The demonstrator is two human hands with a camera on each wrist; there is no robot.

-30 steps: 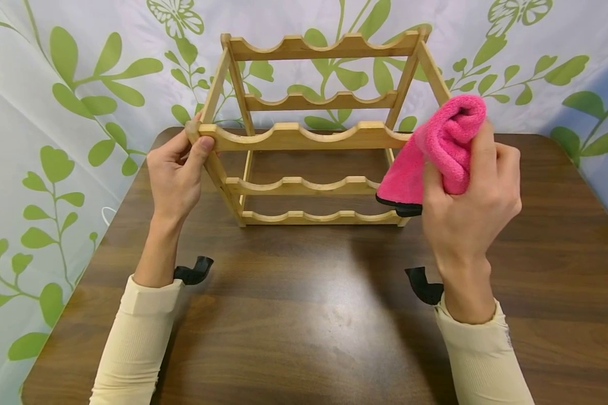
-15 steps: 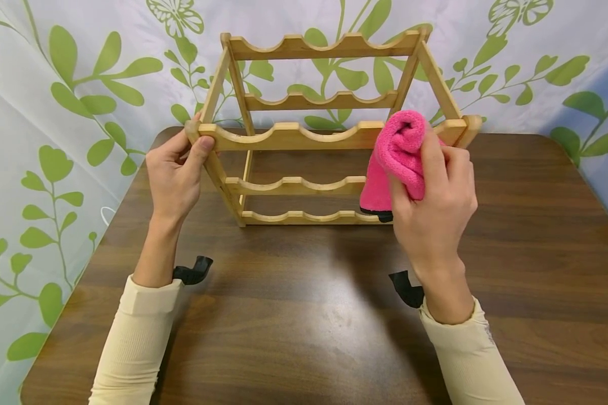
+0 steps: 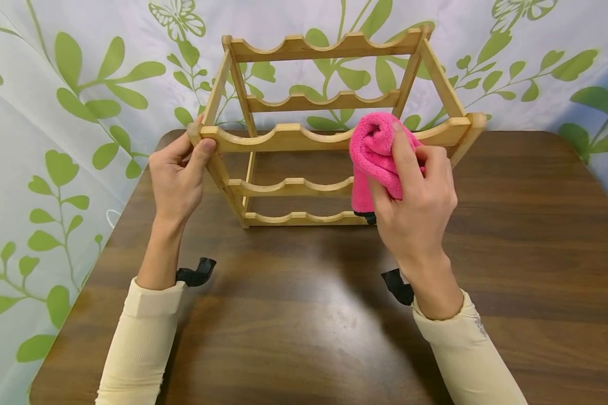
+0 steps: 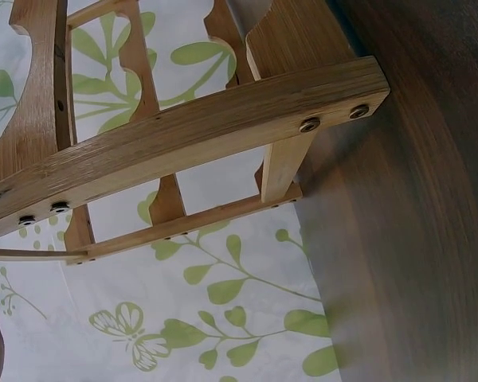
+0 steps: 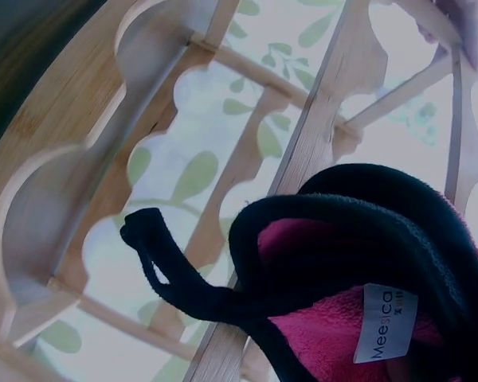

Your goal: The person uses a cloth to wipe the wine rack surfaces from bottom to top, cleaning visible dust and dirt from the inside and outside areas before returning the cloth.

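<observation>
A pale wooden wine rack (image 3: 294,138) with scalloped rails stands on the table towards the back. My left hand (image 3: 178,180) grips its upper front left corner, thumb on the front of the rail and fingers behind. In my right hand (image 3: 418,205) is a folded pink towel (image 3: 377,152), held against the top front rail right of its middle. The towel hides part of that rail and the rails below. The right wrist view shows the towel's black edging (image 5: 342,211), a hanging loop and a white label (image 5: 386,322). Screw heads dot the rack's side post (image 4: 183,131) in the left wrist view.
The brown wooden table (image 3: 304,332) extends to both sides and in front of the rack. Behind it hangs a white curtain (image 3: 132,34) printed with green leaves and butterflies. Black straps (image 3: 197,273) stick out at both wrists.
My right hand has slid the towel leftwards along the top front rail, uncovering the rack's right front corner. My left hand keeps its grip at the left corner, and the rack stays in place.
</observation>
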